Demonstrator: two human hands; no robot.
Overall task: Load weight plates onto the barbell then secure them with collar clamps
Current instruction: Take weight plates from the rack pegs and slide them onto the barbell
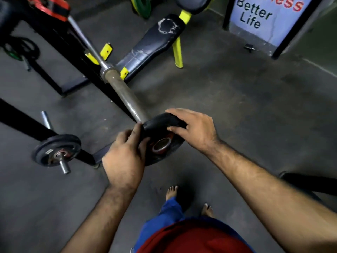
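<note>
A steel barbell (120, 88) lies on a bench rack and runs from the upper left toward me. Its near sleeve end pokes through the hole of a black weight plate (162, 128). My left hand (125, 154) grips the plate's left rim. My right hand (193, 128) holds its upper right rim, fingers curled over the edge. A red plate (52, 8) sits on the bar's far end. No collar clamp shows in this view.
A small black plate (56, 150) hangs on a storage peg at the left. The black rack frame (21, 123) crosses the left floor. A worn bench (155, 41) with yellow legs stands behind. My bare feet (172, 191) are below the plate.
</note>
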